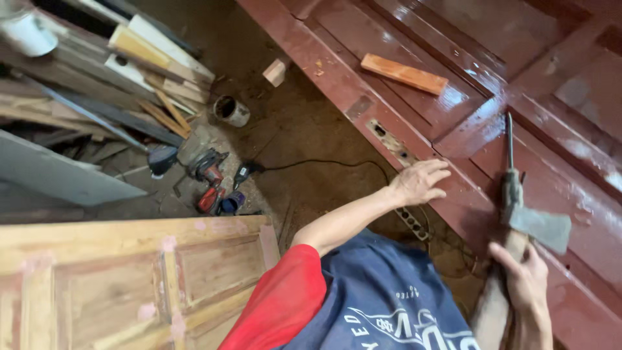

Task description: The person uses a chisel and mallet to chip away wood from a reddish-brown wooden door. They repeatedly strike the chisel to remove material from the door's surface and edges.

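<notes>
- Your left hand [418, 183] is lying flat, fingers spread and holding nothing, on the edge of the dark red door [466, 97], just at 5 o'clock from the lock mortise [389, 139].
- Your right hand [526, 280] is clamping around the wooden handle of the hatchet [528, 217]; its grey head is resting on the door at 3 o'clock from your left hand.
- A thin metal rod [509, 139] is running up toward 12 o'clock from the hatchet head; whether they are touching, I cannot tell.
- The risk, as I am judging it: your bare fingers are sitting near the blade, and the glossy paint could be letting it skid.
- The black cable [324, 163] is trailing across the floor at 9 o'clock, where a foot could catch it.
</notes>
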